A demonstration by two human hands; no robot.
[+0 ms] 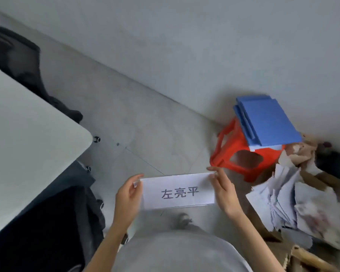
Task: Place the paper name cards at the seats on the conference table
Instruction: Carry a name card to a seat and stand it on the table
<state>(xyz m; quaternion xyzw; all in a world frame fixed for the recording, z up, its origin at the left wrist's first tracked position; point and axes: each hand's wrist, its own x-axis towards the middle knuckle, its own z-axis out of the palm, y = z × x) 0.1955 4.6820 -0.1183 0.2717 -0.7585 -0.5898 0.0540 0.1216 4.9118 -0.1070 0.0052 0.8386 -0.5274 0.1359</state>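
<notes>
A white paper name card [178, 191] with three dark printed characters is held level over the floor, in front of my body. My left hand [128, 195] pinches its left end and my right hand [223, 190] pinches its right end. The corner of the pale grey conference table [28, 138] fills the left side, apart from the card. The whole view is a little blurred.
A black office chair [53, 222] is tucked by the table at lower left, another dark chair [18, 57] at upper left. A red plastic stool [241, 160] bearing blue boards [267, 120] stands at right. Torn paper scraps [283, 201] and cardboard lie at lower right.
</notes>
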